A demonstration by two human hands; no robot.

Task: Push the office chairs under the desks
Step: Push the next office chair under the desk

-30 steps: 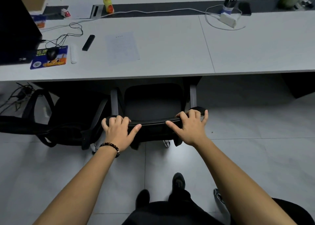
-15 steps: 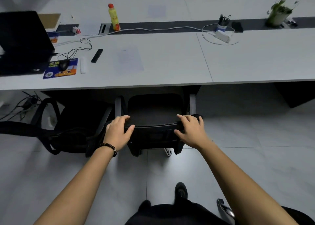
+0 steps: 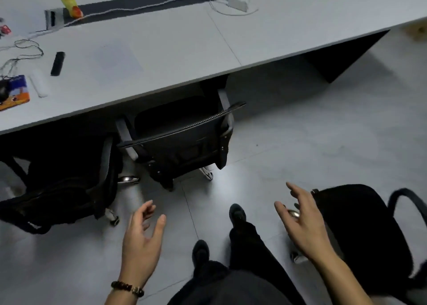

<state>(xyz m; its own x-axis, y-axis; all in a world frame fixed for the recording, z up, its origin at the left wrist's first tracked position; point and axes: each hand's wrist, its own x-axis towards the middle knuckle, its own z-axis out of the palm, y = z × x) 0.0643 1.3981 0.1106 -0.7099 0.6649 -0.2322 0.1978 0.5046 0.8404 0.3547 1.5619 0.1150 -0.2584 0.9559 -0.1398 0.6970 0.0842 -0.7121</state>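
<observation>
Now | left hand (image 3: 141, 242) spread, empty | right hand (image 3: 300, 223) spread, empty | office chair (image 3: 182, 140) ahead, tucked under desk (image 3: 184, 50), apart from both

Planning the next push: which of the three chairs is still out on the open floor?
The chair at lower right, beside the right hand. The middle chair and the left chair both sit partly under the desk.

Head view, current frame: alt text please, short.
Two open, empty hands, left hand and right hand, hover above a grey floor in front of a black office chair tucked partly under a long grey desk. A second chair sits at left and a third chair stands behind the right hand.
</observation>
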